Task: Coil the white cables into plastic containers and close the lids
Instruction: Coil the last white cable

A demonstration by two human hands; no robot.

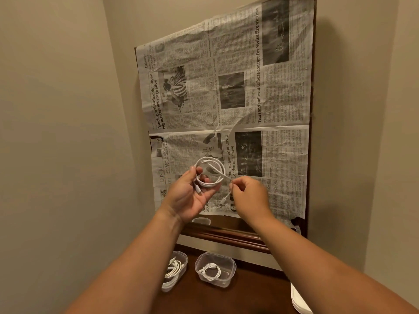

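Observation:
A white cable (pixel 212 172) is wound into a loop in the air in front of the newspaper. My left hand (pixel 189 196) grips the loop's lower left side, palm up, one plug end lying across the palm. My right hand (pixel 248 196) pinches the cable's free end just right of the loop, its plug hanging below. Down on the wooden table stand two clear plastic containers without lids. The right container (pixel 215 268) holds one small coiled white cable. The left container (pixel 175 269), partly hidden by my left forearm, holds a larger bundle of white cable.
A newspaper sheet (pixel 226 98) covers a wood-framed panel leaning on the wall behind the table (pixel 249 295). A white lid-like object (pixel 299 300) lies at the table's right edge. A clear plastic piece (pixel 201 220) shows under the newspaper's lower edge. Walls close in left and right.

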